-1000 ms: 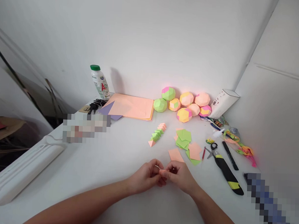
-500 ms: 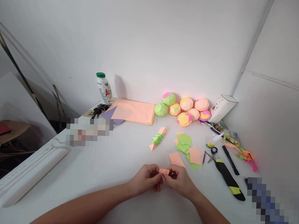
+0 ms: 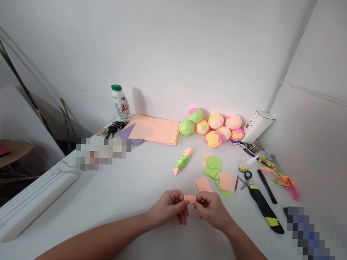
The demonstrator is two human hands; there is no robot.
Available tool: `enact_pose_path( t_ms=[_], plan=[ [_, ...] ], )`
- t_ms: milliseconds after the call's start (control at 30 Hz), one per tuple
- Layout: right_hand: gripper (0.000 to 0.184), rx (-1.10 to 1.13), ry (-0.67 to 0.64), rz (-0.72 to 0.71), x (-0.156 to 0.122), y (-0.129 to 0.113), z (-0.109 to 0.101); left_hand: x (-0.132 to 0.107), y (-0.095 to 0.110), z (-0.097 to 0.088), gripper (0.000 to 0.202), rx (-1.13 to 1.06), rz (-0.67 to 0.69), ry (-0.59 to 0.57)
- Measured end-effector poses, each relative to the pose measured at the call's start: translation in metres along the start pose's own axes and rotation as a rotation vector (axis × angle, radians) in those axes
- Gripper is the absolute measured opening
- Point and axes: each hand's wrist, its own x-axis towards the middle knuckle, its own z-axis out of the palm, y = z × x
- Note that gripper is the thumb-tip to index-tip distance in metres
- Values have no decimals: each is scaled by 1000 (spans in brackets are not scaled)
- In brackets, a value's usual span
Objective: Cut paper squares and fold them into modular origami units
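Both hands meet just above the white table point(image 3: 137, 189), pinching one small folded piece of orange paper point(image 3: 190, 199) between them. My left hand point(image 3: 170, 207) grips its left end with thumb and fingers closed. My right hand point(image 3: 212, 210) grips the right end the same way. Just beyond the hands lies a flat orange paper square point(image 3: 203, 184), beside a loose pile of green and orange squares point(image 3: 217, 169). A row of folded green and orange units point(image 3: 183, 160) lies further back.
Several coloured paper balls point(image 3: 215, 127) sit at the back wall by a white box point(image 3: 257, 125). Orange sheets point(image 3: 153, 129), a bottle point(image 3: 120, 103) and keys point(image 3: 113, 128) are back left. Scissors point(image 3: 247, 178), a black-yellow cutter point(image 3: 264, 207) and pens lie right; a white keyboard-like bar point(image 3: 28, 200) left.
The hands have turned and worked the small orange piece slightly, holding it a little more level between the fingertips; the camera view tipped down a little. Nothing else on the table moved.
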Motion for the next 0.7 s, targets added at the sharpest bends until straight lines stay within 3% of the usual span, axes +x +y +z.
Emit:
enact_pose_path(
  t_ms=[300, 433, 700],
  plan=[
    [22, 224, 2, -7, 0, 0, 3, 1, -1, -4, 37, -80, 71, -57],
    [21, 183, 36, -79, 1, 0, 1, 1, 2, -4, 37, -146, 88, -99],
    [20, -240, 91, -541, 4, 6, 1, 5, 3, -6, 37, -151, 39, -17]
  ],
)
